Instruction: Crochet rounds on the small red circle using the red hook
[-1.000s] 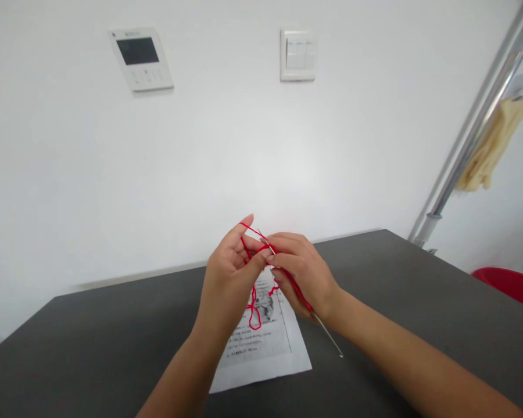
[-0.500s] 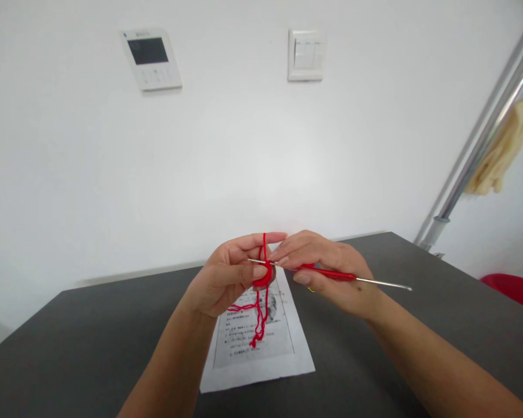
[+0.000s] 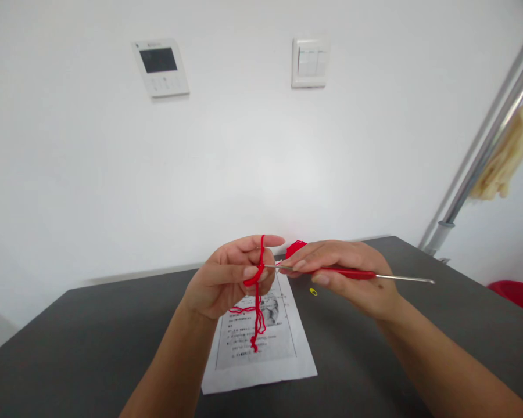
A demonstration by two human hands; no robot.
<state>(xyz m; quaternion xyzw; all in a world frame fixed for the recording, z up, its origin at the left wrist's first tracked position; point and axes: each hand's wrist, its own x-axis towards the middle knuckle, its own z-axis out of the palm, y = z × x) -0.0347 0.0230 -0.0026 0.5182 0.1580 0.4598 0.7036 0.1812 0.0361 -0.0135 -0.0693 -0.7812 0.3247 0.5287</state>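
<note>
Between thumb and fingers, my left hand pinches a small piece of red crochet work. A strand of red yarn runs up over its stretched index finger, and loose red tails dangle below. My right hand grips a crochet hook by its red handle, with a metal shaft at both ends. The hook's left tip meets the red work at the left thumb; the exact loop there is too small to make out. Behind my right fingers a ball of red yarn partly shows.
A printed sheet lies under my hands on the dark table. Right of it is a yellow stitch marker. A red rounded object and a metal pole stand to the right; the white wall rises behind.
My right hand has drawn the hook to the right, so its left tip sticks out less past the work. The yarn ball and stitch marker show more now. The view has shifted slightly.
</note>
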